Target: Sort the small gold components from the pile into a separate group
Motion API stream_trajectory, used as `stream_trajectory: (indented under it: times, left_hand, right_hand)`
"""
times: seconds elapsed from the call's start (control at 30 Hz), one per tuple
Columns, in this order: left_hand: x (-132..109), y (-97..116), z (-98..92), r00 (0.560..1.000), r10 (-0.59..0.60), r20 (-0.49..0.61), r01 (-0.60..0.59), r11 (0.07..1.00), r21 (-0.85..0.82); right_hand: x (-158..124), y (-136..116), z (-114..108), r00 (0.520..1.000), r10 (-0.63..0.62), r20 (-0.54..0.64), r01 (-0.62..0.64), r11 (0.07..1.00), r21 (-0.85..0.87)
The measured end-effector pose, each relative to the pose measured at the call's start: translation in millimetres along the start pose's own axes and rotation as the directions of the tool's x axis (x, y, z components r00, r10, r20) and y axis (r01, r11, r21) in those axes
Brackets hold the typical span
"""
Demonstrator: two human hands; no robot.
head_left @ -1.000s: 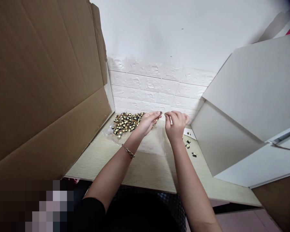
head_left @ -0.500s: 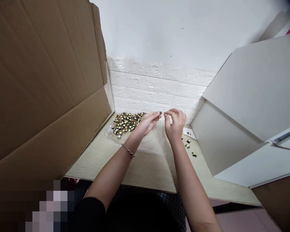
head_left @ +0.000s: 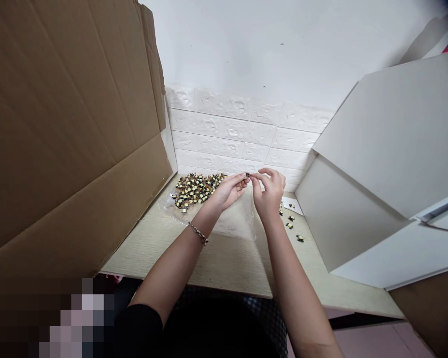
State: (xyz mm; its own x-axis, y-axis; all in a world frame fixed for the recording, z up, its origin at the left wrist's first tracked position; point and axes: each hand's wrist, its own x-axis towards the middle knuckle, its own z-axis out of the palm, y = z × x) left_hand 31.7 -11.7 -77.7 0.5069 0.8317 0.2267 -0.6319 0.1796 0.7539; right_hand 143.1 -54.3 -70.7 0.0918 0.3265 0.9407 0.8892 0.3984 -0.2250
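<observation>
Black-and-gold parts lie heaped on a clear plastic bag toward the far left of a pale wood bench; a tiny dark part sits just right of the heap, pinched between the fingertips of the left hand and the right hand; both grips are closed on it; a chain bracelet circles the left wrist; a few loose parts lie scattered near the right hand, on its right; a brown cardboard sheet stands along the left, a white board along the right, a white brick-pattern panel at the far edge.
</observation>
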Motion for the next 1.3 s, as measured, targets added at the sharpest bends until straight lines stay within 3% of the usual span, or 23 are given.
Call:
stream_trajectory:
  times: [0.17, 0.43, 0.57, 0.67, 0.73, 0.8, 0.9, 1.0, 1.13, 1.3]
  left_hand:
    - [0, 1, -0.1, 0.999, 0.028, -0.046, -0.027, 0.999, 0.022]
    - [1, -4, 0.0, 0.999, 0.041, -0.024, -0.039, 0.998, 0.057]
    - [2, -4, 4.2, 0.988, 0.148, -0.040, -0.139, 0.975, 0.176]
    - [4, -4, 5.9, 0.954, 0.297, -0.041, -0.267, 0.902, 0.339]
    - [6, -4, 5.3, 0.918, 0.396, -0.024, -0.336, 0.807, 0.485]
    - [6, -4, 4.4, 0.871, 0.491, -0.001, -0.369, 0.656, 0.658]
    - [1, -3, 5.4, 0.784, 0.615, 0.084, -0.339, 0.310, 0.888]
    - [-7, -1, 8.8, 0.735, 0.654, 0.179, -0.242, 0.008, 0.970]
    - [-12, 0, 10.5, 0.703, 0.667, 0.247, -0.155, -0.196, 0.968]
    - [-12, -1, 7.3, 0.667, 0.661, 0.344, -0.127, -0.353, 0.927]
  right_hand:
    - [0, 1, 1, 1.000, 0.005, 0.011, -0.006, 1.000, 0.008]
    - [0, -1, 0, 0.999, 0.022, 0.048, -0.022, 1.000, -0.019]
    - [1, -3, -2, 0.996, 0.063, 0.061, -0.063, 0.998, 0.000]
    - [3, -3, -3, 0.992, 0.105, 0.068, -0.107, 0.994, 0.033]
    - [4, -2, -4, 0.989, 0.124, 0.082, -0.129, 0.991, 0.048]
    - [4, -1, -4, 0.985, 0.136, 0.107, -0.142, 0.988, 0.053]
    - [5, 2, -5, 0.975, 0.161, 0.151, -0.170, 0.984, 0.047]
    - [5, 3, -5, 0.967, 0.183, 0.180, -0.191, 0.981, 0.029]
    - [4, 3, -4, 0.963, 0.179, 0.202, -0.184, 0.983, 0.005]
    - [3, 1, -4, 0.955, 0.190, 0.227, -0.192, 0.981, -0.015]
